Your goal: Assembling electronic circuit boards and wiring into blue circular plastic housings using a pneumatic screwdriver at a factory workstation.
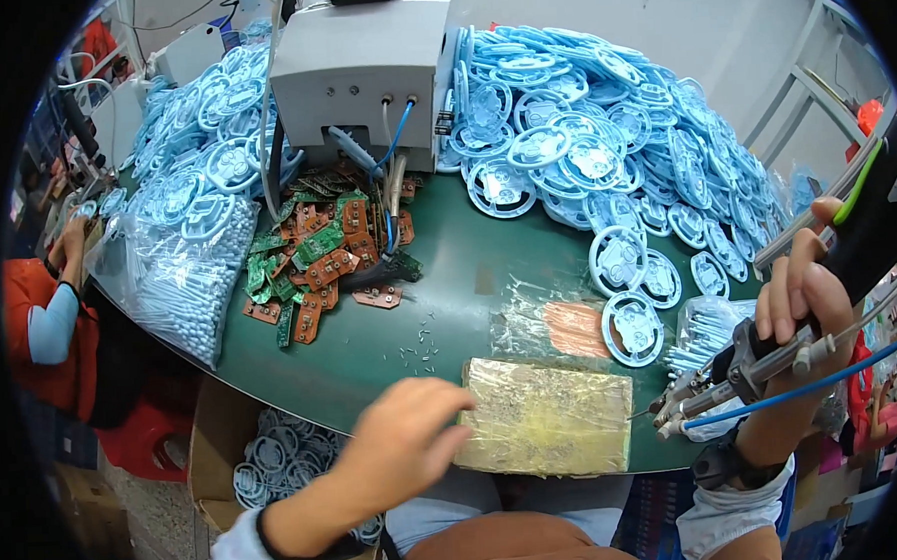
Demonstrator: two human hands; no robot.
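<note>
My right hand (pixel 809 294) is wrapped round a black electric screwdriver (pixel 866 207) with a green stripe. Metal fittings and a blue hose (pixel 803 385) run along its lower end, by the right table edge. My left hand (pixel 410 437) is at the left edge of a flat, tape-wrapped yellowish block (pixel 550 416). Its fingers reach forward with the thumb apart, and nothing shows between them. The block lies at the near table edge. Just beyond its right corner is a light-blue plastic ring-shaped part (pixel 632 329), with more of these stacked behind.
Large heaps of blue ring parts (pixel 592 124) flank a grey machine box (pixel 359 74). Orange and green circuit boards (pixel 317 251) lie before it, beside a bag of white-blue rods (pixel 183 282). Small screws (pixel 421 341) are scattered nearby. A carton (pixel 216 450) of rings stands below. Another person (pixel 50 327) sits left.
</note>
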